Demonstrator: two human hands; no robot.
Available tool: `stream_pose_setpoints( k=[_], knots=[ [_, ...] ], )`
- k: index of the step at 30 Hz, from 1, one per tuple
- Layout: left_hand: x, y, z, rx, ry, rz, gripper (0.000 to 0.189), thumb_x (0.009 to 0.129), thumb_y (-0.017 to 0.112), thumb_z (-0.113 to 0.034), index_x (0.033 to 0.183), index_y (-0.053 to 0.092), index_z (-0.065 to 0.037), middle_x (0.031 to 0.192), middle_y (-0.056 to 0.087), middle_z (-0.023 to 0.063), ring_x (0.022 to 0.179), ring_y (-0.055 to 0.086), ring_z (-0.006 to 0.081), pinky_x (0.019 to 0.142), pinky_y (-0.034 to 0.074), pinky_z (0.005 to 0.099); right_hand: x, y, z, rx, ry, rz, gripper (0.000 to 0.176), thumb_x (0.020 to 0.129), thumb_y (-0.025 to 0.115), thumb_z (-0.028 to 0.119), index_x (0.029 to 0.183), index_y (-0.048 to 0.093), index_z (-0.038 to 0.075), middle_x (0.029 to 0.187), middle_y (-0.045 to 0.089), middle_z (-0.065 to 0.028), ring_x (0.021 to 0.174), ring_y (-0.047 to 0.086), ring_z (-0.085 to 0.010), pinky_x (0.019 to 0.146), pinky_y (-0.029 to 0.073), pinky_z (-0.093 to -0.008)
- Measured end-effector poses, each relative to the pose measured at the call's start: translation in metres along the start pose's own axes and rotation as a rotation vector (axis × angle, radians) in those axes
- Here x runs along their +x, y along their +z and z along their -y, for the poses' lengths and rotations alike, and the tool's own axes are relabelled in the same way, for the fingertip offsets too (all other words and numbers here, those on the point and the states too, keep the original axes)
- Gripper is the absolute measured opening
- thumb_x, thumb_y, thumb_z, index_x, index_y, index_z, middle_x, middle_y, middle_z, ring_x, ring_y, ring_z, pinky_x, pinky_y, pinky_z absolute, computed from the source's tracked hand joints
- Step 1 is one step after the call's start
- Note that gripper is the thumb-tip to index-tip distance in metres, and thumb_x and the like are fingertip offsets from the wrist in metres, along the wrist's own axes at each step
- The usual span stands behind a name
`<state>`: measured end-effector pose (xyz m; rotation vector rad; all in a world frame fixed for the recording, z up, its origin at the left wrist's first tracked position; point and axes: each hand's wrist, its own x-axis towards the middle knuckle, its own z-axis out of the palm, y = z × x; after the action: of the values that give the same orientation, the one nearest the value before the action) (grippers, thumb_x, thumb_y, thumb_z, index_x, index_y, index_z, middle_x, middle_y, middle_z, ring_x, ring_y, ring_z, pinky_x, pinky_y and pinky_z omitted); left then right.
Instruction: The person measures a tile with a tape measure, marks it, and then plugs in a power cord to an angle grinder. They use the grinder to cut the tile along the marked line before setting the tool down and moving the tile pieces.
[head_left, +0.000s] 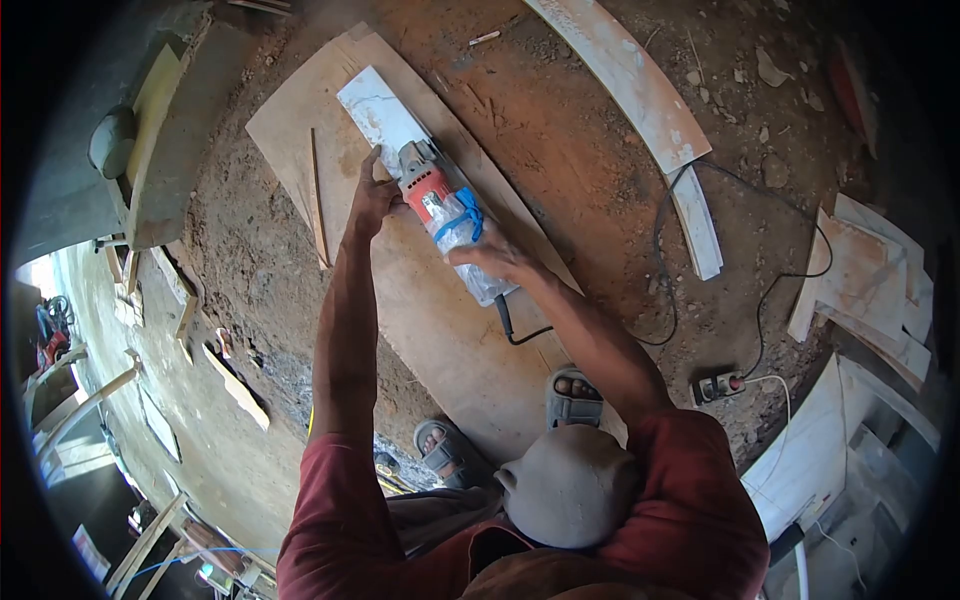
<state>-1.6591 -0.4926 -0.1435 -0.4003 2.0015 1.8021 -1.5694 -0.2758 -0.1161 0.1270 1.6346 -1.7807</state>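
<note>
A red and grey power tool (428,190), its rear body wrapped in clear plastic and tied with a blue strip, lies over the near end of a white marbled slab piece (378,105). My right hand (487,254) is wrapped round the plastic-covered rear of the tool. At the tool's front left side is my left hand (377,195), one finger stretched towards the slab; what its other fingers hold is hard to see. Under the slab is a large brown board (420,310). A black cable leaves the tool's back end.
A thin wooden strip (318,200) lies on the board's left. Long white slabs (640,90) rest at the upper right. The cable runs right to a power strip (718,388). More slab pieces (870,280) are stacked at the far right. Sandalled feet stand near the board's lower end.
</note>
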Motion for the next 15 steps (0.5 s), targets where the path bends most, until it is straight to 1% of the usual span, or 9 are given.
stream_pose_setpoints(
  k=[4, 6, 7, 9, 14, 15],
  knots=[
    [-0.002, -0.001, -0.001, 0.042, 0.01, -0.003, 0.072, 0.084, 0.049, -0.003, 0.144, 0.012, -0.019, 0.085, 0.061, 0.0117, 0.065, 0.061, 0.0169, 0.06, 0.056, 0.032, 0.002, 0.001, -0.015, 0.029, -0.021, -0.008, 0.058, 0.059, 0.071, 0.022, 0.11, 0.051, 0.003, 0.095, 0.057, -0.011, 0.088, 0.056, -0.0237, 0.079, 0.044, -0.0358],
    [-0.002, -0.001, -0.001, 0.004, 0.019, 0.009, 0.071, 0.085, 0.05, -0.004, 0.144, 0.013, -0.019, 0.078, 0.059, 0.0089, 0.061, 0.058, 0.0147, 0.058, 0.055, 0.0307, 0.001, 0.0, -0.017, 0.025, -0.02, -0.001, 0.059, 0.059, 0.071, 0.022, 0.111, 0.05, 0.003, 0.096, 0.057, -0.0115, 0.089, 0.056, -0.0241, 0.079, 0.044, -0.0359],
    [0.001, -0.003, 0.003, 0.004, 0.019, 0.01, 0.071, 0.085, 0.05, -0.004, 0.144, 0.013, -0.019, 0.078, 0.059, 0.0089, 0.061, 0.058, 0.0147, 0.058, 0.055, 0.0307, -0.002, 0.0, -0.017, 0.022, -0.018, 0.006, 0.061, 0.059, 0.071, 0.022, 0.112, 0.049, 0.003, 0.097, 0.057, -0.0119, 0.089, 0.056, -0.0244, 0.08, 0.044, -0.036],
    [0.008, -0.009, 0.01, -0.031, 0.025, 0.046, 0.076, 0.084, 0.055, -0.003, 0.143, 0.009, -0.015, 0.087, 0.063, 0.0141, 0.063, 0.063, 0.0191, 0.054, 0.055, 0.0304, -0.006, 0.0, -0.016, 0.03, -0.008, 0.005, 0.059, 0.059, 0.071, 0.022, 0.111, 0.05, 0.003, 0.097, 0.057, -0.0119, 0.089, 0.056, -0.0245, 0.08, 0.044, -0.036],
    [0.005, -0.004, 0.004, -0.021, 0.016, 0.014, 0.077, 0.084, 0.058, -0.004, 0.143, 0.01, -0.014, 0.086, 0.063, 0.0137, 0.062, 0.062, 0.0187, 0.053, 0.055, 0.0299, -0.013, -0.002, -0.018, 0.012, 0.005, 0.017, 0.06, 0.058, 0.071, 0.023, 0.111, 0.051, 0.002, 0.1, 0.058, -0.0133, 0.092, 0.056, -0.0262, 0.082, 0.044, -0.036],
    [0.005, -0.004, 0.003, 0.003, 0.011, 0.004, 0.078, 0.083, 0.059, -0.005, 0.143, 0.01, -0.014, 0.086, 0.063, 0.0136, 0.061, 0.062, 0.0186, 0.053, 0.054, 0.0297, -0.012, -0.002, -0.024, -0.02, -0.014, -0.019, 0.061, 0.058, 0.072, 0.023, 0.112, 0.052, 0.002, 0.102, 0.058, -0.0143, 0.093, 0.056, -0.0272, 0.083, 0.044, -0.036]
  ],
)
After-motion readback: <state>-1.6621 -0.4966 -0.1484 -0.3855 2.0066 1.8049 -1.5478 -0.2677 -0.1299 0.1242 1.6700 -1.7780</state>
